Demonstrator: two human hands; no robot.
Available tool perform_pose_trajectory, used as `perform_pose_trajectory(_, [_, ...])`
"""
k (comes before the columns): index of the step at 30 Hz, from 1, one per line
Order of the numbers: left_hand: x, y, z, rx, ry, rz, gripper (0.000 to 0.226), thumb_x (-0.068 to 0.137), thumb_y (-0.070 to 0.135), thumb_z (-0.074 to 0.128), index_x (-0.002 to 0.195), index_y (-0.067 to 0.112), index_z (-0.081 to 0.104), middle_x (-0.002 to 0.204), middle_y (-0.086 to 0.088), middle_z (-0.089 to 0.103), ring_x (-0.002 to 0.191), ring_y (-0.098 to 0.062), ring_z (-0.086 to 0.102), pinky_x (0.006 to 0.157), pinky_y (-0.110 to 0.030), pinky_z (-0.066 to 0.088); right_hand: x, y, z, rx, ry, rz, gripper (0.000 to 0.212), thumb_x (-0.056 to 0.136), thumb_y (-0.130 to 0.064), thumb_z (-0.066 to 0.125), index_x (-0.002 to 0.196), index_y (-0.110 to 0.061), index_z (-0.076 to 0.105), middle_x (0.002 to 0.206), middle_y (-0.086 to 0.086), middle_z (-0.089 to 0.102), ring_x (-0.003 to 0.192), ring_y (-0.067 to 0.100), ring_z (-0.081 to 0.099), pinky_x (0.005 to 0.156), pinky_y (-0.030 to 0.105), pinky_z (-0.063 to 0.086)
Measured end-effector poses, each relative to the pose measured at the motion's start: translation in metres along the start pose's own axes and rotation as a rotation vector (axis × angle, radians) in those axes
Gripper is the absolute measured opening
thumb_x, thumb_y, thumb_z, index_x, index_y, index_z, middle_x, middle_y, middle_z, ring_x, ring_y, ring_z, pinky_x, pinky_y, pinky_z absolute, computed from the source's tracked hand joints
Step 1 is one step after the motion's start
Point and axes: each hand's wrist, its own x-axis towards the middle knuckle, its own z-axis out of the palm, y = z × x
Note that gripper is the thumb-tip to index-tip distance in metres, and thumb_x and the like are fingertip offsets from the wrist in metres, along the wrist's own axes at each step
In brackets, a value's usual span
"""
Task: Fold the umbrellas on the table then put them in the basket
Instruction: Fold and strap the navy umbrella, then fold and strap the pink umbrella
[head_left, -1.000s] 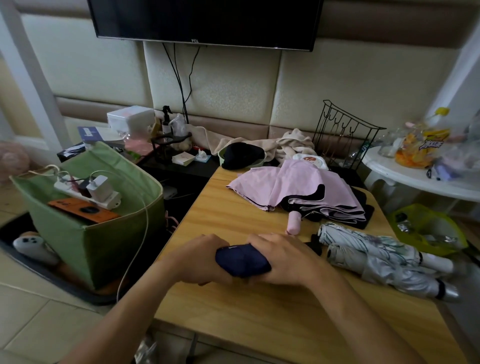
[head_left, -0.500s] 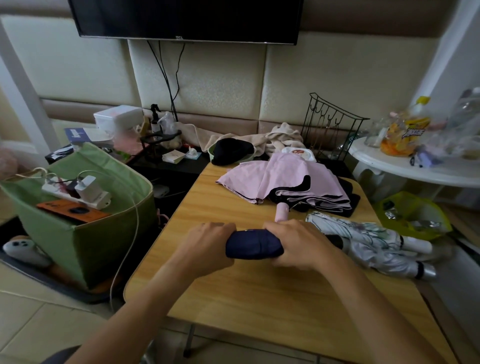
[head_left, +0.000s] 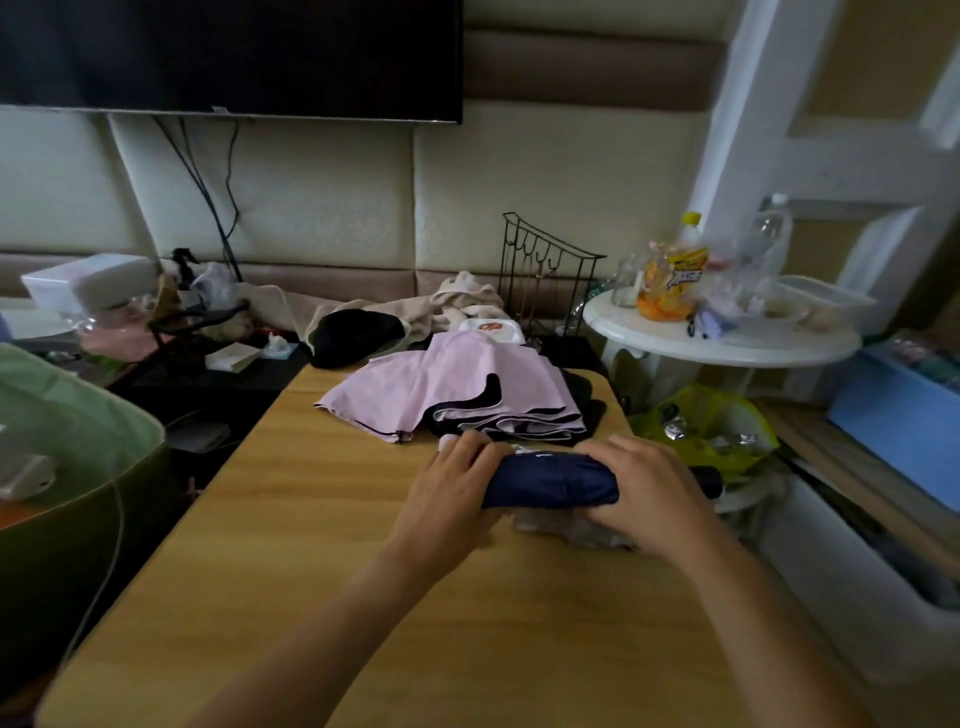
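Left hand (head_left: 451, 487): fingers curled round the navy umbrella (head_left: 550, 480) — its left end.
Right hand (head_left: 641, 486): grips the other end.
Umbrella: folded, above the worktop (head_left: 311, 545).

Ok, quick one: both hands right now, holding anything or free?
Left hand: grips the left end of the navy umbrella.
Right hand: grips the right end of the same umbrella.

Folded navy fabric umbrella (head_left: 550, 480): compact roll, lying horizontal on the wooden table (head_left: 322, 545), just in front of the pink-and-black open umbrella (head_left: 452, 400), which sprawls unfolded at the table's far end. Green fabric basket (head_left: 78, 415) left of the table.
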Motion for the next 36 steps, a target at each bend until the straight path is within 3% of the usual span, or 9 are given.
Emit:
perform_pose_trajectory(3, [0.025, 0.01, 0.02, -0.049, -0.021, -0.119, 0.063, 0.076, 0.033, 0.064, 0.138, 0.028, 0.051, 0.128, 0.003, 0.05, 0.106, -0.023, 0.05, 0.095, -0.036, 0.042, -0.002, 0.024, 0.01, 0.03, -0.034, 0.18, 0.057, 0.076, -0.045, 0.084, 0.128, -0.035, 0.061, 0.12, -0.009, 0.06, 0.111, 0.02, 0.059, 0.093, 0.038, 0.048])
perform_pose_trajectory(6, [0.03, 0.017, 0.039, -0.09, -0.126, -0.213, 0.078, 0.074, 0.053, 0.039, 0.148, 0.026, 0.042, 0.139, -0.001, 0.044, 0.119, -0.025, 0.047, 0.108, -0.04, 0.036, -0.004, 0.034, 0.015, 0.001, -0.175, 0.27, 0.073, 0.087, -0.064, 0.067, 0.15, -0.041, 0.039, 0.15, -0.01, 0.04, 0.143, 0.021, 0.036, 0.121, 0.051, 0.024])
perform_pose_trajectory(9, [0.023, 0.015, 0.051, -0.138, -0.133, -0.238, 0.077, 0.081, 0.056, 0.032, 0.152, 0.026, 0.035, 0.145, -0.002, 0.038, 0.129, -0.024, 0.042, 0.113, -0.043, 0.034, 0.002, 0.023, 0.015, 0.014, -0.075, 0.194, 0.072, 0.09, -0.079, 0.04, 0.152, -0.043, 0.039, 0.159, -0.014, 0.033, 0.151, 0.014, 0.025, 0.126, 0.056, 0.004])
perform_pose_trajectory(11, [0.021, 0.013, 0.052, -0.134, -0.151, -0.222, 0.077, 0.083, 0.056, 0.032, 0.153, 0.025, 0.032, 0.142, -0.001, 0.037, 0.128, -0.022, 0.041, 0.112, -0.041, 0.035, 0.008, 0.008, 0.023, 0.013, 0.048, 0.175, 0.069, 0.094, -0.076, 0.023, 0.145, -0.039, 0.052, 0.154, -0.014, 0.044, 0.147, 0.011, 0.034, 0.126, 0.056, 0.004])
perform_pose_trajectory(15, [0.021, 0.01, 0.043, -0.229, -0.176, -0.205, 0.073, 0.083, 0.051, 0.024, 0.151, 0.029, 0.037, 0.138, 0.004, 0.041, 0.123, -0.014, 0.04, 0.109, -0.036, 0.034, 0.009, -0.014, 0.048, -0.068, 0.12, 0.198, 0.058, 0.103, -0.057, 0.016, 0.114, -0.032, 0.067, 0.113, -0.01, 0.07, 0.109, 0.017, 0.063, 0.108, 0.049, 0.033])
perform_pose_trajectory(20, [0.024, -0.016, 0.037, -0.351, 0.029, -0.413, 0.06, 0.087, 0.041, 0.025, 0.131, 0.026, 0.064, 0.129, 0.003, 0.05, 0.121, -0.019, 0.047, 0.106, -0.039, 0.042, 0.017, -0.018, 0.044, -0.062, 0.047, 0.29, 0.055, 0.095, -0.052, 0.012, 0.103, -0.03, 0.062, 0.097, -0.008, 0.069, 0.093, 0.017, 0.061, 0.095, 0.042, 0.04])
perform_pose_trajectory(26, [0.011, -0.048, 0.026, -0.015, -0.177, -0.537, 0.033, 0.098, 0.019, 0.052, 0.127, 0.032, 0.06, 0.126, -0.003, 0.052, 0.122, -0.029, 0.048, 0.095, -0.037, 0.042, 0.029, -0.036, 0.054, -0.056, 0.152, 0.39, 0.045, 0.1, -0.039, 0.028, 0.097, -0.02, 0.068, 0.096, 0.0, 0.07, 0.094, 0.023, 0.064, 0.107, 0.051, 0.038])
perform_pose_trajectory(30, [-0.006, -0.063, 0.009, -0.001, -0.055, -0.543, 0.047, 0.08, 0.002, 0.065, 0.115, 0.032, 0.061, 0.106, -0.003, 0.062, 0.106, -0.03, 0.053, 0.079, -0.031, 0.041, 0.033, -0.043, 0.059, -0.073, 0.173, 0.402, 0.034, 0.103, -0.033, 0.04, 0.096, -0.019, 0.07, 0.091, 0.001, 0.07, 0.091, 0.025, 0.065, 0.109, 0.053, 0.036])
perform_pose_trajectory(36, [-0.034, -0.085, -0.033, -0.123, 0.203, -0.61, 0.031, 0.086, 0.001, 0.053, 0.098, 0.013, 0.079, 0.103, -0.015, 0.072, 0.101, -0.038, 0.062, 0.088, -0.04, 0.045, 0.032, -0.048, 0.058, -0.072, 0.243, 0.442, 0.032, 0.099, -0.025, 0.05, 0.067, -0.02, 0.051, 0.062, -0.002, 0.051, 0.062, 0.021, 0.047, 0.097, 0.053, 0.045])
